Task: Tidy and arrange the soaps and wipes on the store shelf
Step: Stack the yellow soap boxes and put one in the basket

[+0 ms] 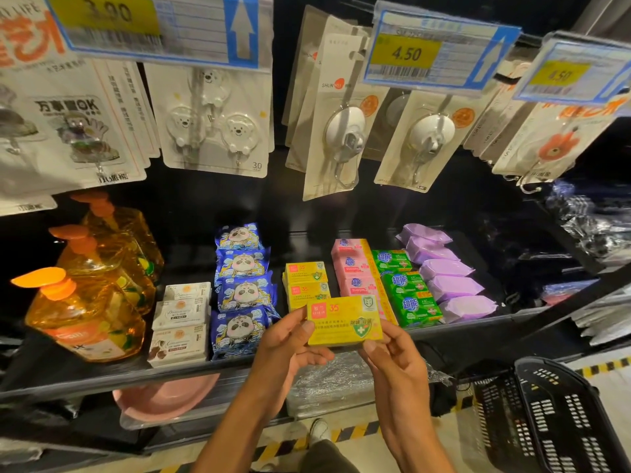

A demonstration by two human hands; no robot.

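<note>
Black basket (pixel 553 414) on the floor at lower right. Left hand (pixel 290 343) and right hand (pixel 392 356) both pinch one yellow soap box (pixel 345 320), left on its left end, right on its lower right corner, held in the air just in front of the shelf (pixel 102 380) edge. Pink basin (pixel 164 394) one level below. On the shelf (rows run front to back): orange bottles (pixel 85 302), white soaps (pixel 181 322), panda wipes (pixel 242 291), two more yellow boxes (pixel 305 283) right behind the held one, pink soaps (pixel 353 268), green soaps (pixel 406 291), purple wipes (pixel 450 274). Farthest up: carded hooks (pixel 341 131) and price tags (pixel 406 52).
</note>
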